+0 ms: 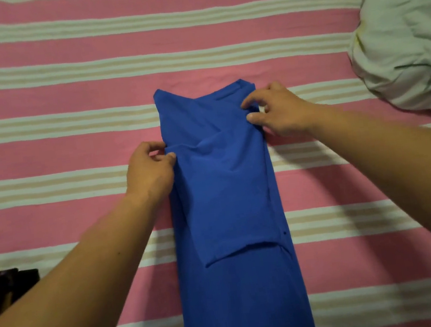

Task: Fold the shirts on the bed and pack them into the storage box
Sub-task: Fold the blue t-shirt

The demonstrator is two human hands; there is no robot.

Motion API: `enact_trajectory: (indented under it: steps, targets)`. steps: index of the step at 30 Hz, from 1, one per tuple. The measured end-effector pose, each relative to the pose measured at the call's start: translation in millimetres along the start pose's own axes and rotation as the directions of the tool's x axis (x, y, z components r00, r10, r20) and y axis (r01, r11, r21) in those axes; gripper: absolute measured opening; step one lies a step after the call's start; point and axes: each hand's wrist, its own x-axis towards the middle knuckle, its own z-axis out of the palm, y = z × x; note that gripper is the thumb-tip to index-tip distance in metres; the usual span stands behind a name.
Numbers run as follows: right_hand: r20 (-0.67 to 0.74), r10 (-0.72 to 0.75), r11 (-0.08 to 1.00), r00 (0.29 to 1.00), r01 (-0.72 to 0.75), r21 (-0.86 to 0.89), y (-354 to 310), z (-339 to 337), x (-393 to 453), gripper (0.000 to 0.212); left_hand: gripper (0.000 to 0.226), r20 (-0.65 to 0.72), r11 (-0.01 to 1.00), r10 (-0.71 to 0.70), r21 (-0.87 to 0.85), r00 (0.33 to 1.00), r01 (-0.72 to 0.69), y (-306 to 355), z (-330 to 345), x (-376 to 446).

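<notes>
Both my bare forearms reached forward, converging. My left hand [148,170] pinched with thumb and forefinger curled; my right hand [276,111], slightly farther away, pinched too, its other fingers bent.

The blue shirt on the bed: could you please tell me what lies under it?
The blue shirt lies on the striped bedsheet, which shows all round it. Whatever sits beneath the cloth itself is covered.

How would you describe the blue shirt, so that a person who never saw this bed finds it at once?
Look at the pink striped bedsheet that fills the view. In its middle lies the blue shirt, folded into a long narrow strip; the left hand and right hand pinch its side edges. It is the only solid blue cloth there.
</notes>
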Motion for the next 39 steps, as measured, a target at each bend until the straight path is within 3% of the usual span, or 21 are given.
enact_trajectory:
  steps: [2, 5, 9, 13, 15, 18, 21, 24, 27, 28, 31, 33, 37, 39]
  targets:
    - [0.000, -0.007, 0.999, 1.000, 0.007, -0.046, 1.7, -5.9, 8.2, 0.006, 0.016, -0.008, 1.000, 0.014, 0.005, 1.000, -0.014, 0.6, 0.0, 1.8]
    - [-0.040, 0.085, 0.996, 0.996, -0.083, 0.037, 5.7, -5.3, 8.7, 0.013, 0.018, -0.035, 0.991, 0.061, 0.121, 0.998, -0.056, -2.0, 1.5, 4.1]
    - [-0.176, 0.197, 0.966, 0.965, -0.161, 0.201, 3.6, 10.0, 8.6, 0.021, 0.050, -0.067, 0.913, 0.183, 0.383, 0.981, -0.144, 2.6, 1.2, 26.5]
    - [-0.158, 0.148, 0.984, 0.976, -0.130, 0.122, -3.3, 18.2, 10.9, 0.025, 0.028, -0.023, 0.857, 0.109, 0.509, 0.994, -0.082, 25.9, 2.0, 66.3]
    - [-0.187, 0.200, 0.975, 0.962, -0.177, 0.133, -4.7, 17.2, 17.6, 0.025, 0.026, 0.025, 0.905, 0.018, 0.425, 1.000, -0.027, 34.6, -1.0, 79.7]
    - [-0.216, 0.358, 0.909, 0.908, -0.286, 0.304, -9.5, 8.1, 26.6, 0.029, 0.027, 0.148, 0.966, -0.237, 0.142, 0.960, 0.216, 50.4, -5.5, 88.3]
    - [-0.018, 0.523, 0.674, 0.852, -0.400, 0.621, -18.7, 7.8, 38.9, 0.029, 0.034, 0.202, 0.932, -0.362, 0.073, 0.910, 0.355, 63.5, -2.7, 91.8]
    - [0.079, 0.514, 0.577, 0.854, -0.412, 0.705, -20.5, 14.7, 44.2, 0.038, 0.023, 0.227, 0.935, -0.345, -0.002, 0.911, 0.355, 61.8, 2.0, 85.5]
    - [0.070, 0.370, 0.470, 0.926, -0.251, 0.846, -25.4, 1.7, 8.6, 0.023, 0.004, 0.277, 0.959, -0.113, -0.222, 0.954, 0.178, 53.1, -10.5, 56.3]
    - [0.032, 0.285, 0.442, 0.958, -0.161, 0.883, -27.6, -5.4, -15.4, 0.022, 0.007, 0.261, 0.958, -0.017, -0.271, 0.965, 0.090, 50.8, -18.8, 38.8]
    - [-0.168, 0.157, 0.623, 0.973, 0.035, 0.782, -31.5, -10.5, -98.3, 0.023, 0.020, 0.216, 0.948, 0.137, -0.312, 0.967, -0.064, 35.5, -42.4, -31.3]
    - [-0.149, 0.146, 0.664, 0.978, 0.014, 0.748, -31.8, 5.7, -152.7, 0.031, 0.033, 0.200, 0.962, 0.150, -0.254, 0.968, -0.097, 13.4, -55.8, -79.9]
    - [0.019, 0.235, 0.724, 0.972, -0.188, 0.664, -19.4, 62.9, -229.1, 0.052, 0.024, 0.263, 0.989, -0.017, -0.135, 0.965, 0.054, -38.2, -68.8, -137.2]
    - [0.013, 0.276, 0.760, 0.961, -0.226, 0.610, -12.3, 82.4, -248.9, 0.052, 0.026, 0.283, 0.983, -0.129, -0.089, 0.950, 0.160, -57.1, -68.6, -153.3]
